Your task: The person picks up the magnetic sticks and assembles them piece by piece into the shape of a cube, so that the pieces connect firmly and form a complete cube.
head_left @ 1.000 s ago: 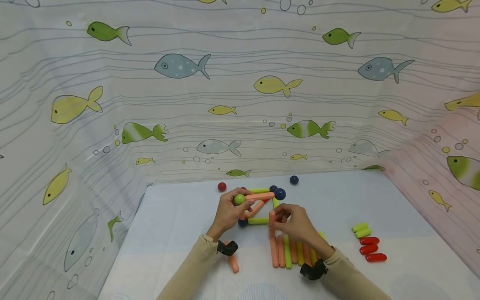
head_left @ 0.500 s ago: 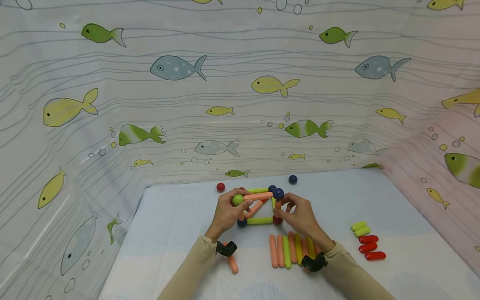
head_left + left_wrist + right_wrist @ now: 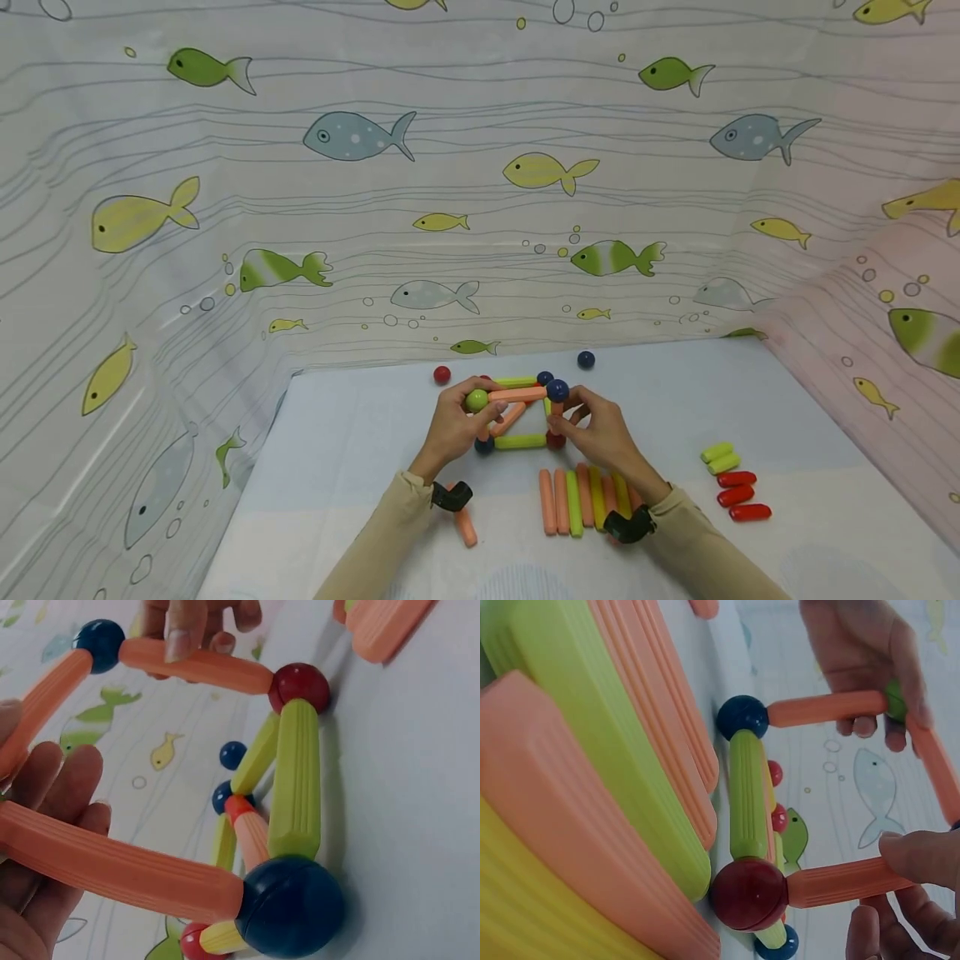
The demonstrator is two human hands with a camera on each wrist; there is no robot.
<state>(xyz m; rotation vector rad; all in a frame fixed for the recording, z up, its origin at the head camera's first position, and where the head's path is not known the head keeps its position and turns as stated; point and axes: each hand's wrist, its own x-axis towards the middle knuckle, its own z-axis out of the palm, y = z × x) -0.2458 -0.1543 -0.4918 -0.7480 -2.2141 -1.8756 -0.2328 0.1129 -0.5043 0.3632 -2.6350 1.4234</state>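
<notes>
A frame of magnetic sticks and balls stands on the pale table. My left hand grips its near left corner, fingers curled around the green ball and the orange stick below it. With my right hand I pinch an upright orange stick that runs from the red ball on the table up to a dark blue ball. A green stick lies along the base between the red ball and another blue ball.
Several orange, green and yellow sticks lie in a row in front of the frame. One loose orange stick lies by my left wrist. Short green and red pieces lie at the right. A red ball and a blue ball sit behind, near the fish-print curtain.
My right hand lifted an orange stick from beside the row and stood it between the red ball and the upper blue ball. The left hand stayed on the green ball corner.
</notes>
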